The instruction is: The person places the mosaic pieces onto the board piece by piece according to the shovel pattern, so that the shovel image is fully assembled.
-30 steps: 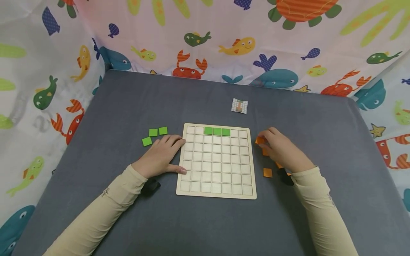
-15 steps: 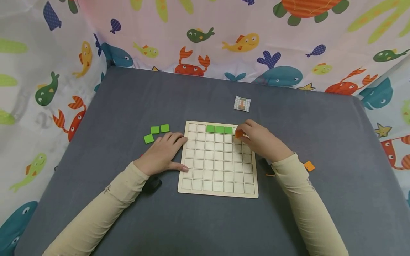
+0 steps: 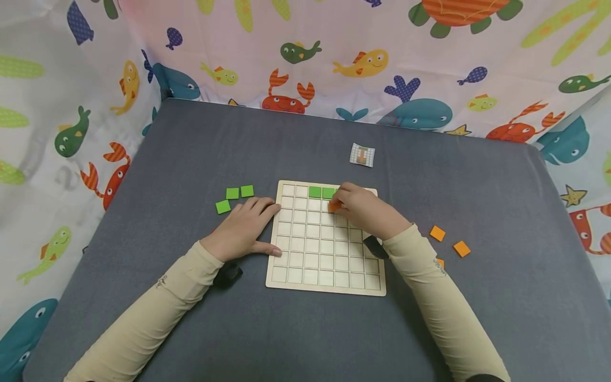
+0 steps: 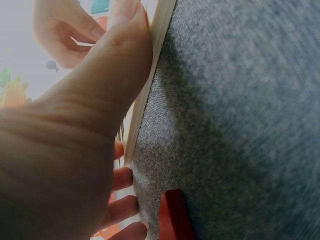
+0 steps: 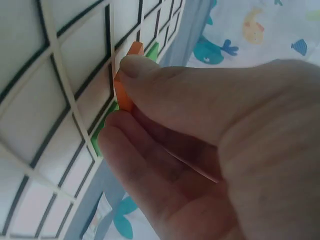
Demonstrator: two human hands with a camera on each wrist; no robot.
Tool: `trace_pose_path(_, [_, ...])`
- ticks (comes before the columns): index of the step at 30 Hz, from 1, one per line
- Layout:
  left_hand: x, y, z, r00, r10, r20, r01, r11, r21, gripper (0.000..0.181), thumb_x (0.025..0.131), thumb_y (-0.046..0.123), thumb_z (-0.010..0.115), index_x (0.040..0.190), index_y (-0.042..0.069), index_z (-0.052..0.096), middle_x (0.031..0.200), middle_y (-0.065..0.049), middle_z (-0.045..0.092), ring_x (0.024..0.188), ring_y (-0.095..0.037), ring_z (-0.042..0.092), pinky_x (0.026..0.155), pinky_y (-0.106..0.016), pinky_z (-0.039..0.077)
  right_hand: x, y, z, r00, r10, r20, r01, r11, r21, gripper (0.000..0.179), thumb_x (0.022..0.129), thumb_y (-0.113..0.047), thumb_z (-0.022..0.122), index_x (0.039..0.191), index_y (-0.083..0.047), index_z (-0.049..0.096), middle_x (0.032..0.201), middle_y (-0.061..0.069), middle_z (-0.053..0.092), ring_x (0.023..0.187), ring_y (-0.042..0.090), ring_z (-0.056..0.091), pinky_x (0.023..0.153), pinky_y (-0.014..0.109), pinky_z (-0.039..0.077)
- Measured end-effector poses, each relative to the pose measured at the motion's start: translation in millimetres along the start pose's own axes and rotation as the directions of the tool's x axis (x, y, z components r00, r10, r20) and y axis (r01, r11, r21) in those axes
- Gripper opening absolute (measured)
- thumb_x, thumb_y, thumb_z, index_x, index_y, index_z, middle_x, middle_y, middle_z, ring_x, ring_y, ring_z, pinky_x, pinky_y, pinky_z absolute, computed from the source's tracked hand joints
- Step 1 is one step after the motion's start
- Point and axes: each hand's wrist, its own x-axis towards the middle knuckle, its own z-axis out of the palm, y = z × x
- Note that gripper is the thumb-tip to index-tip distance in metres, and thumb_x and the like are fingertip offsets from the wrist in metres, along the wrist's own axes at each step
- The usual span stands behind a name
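Observation:
A square wooden grid board lies on the grey-covered table. My right hand is over its far rows, pinching an orange square tile between thumb and fingers. In the right wrist view that orange tile is tilted close to the grid, just in front of the green tiles. Green tiles sit in the farthest row, partly hidden by my right hand. My left hand rests at the board's left edge with spread fingers, its thumb lying along the wooden rim.
Several loose orange tiles lie right of the board, one partly behind my sleeve. Green tiles lie to its left. A small printed grid card is beyond the board. A red piece shows near my left fingers.
My right hand has picked up an orange tile from the right side and carried it left over the board, below the green row. My left hand has stayed at the board's edge.

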Motion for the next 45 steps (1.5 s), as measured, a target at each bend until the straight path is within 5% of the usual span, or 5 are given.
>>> trace_pose_path(45, [-0.1,3.5,-3.6,1.000,-0.011,0.015,0.011,1.000,0.011,0.093,0.072,0.063,0.071,0.140,0.005,0.045,0.138,-0.014,0.045,0.125,-0.031,0.042,0.087,-0.047,0.042,9.5,1,12,0.996,-0.072,-0.050,0.069,0.996,-0.054,0.010,0.086,-0.007,0.070,0.096,-0.005,0.073,0.092,0.005,0.063,0.086,0.017,0.062,0.076,0.025,0.051])
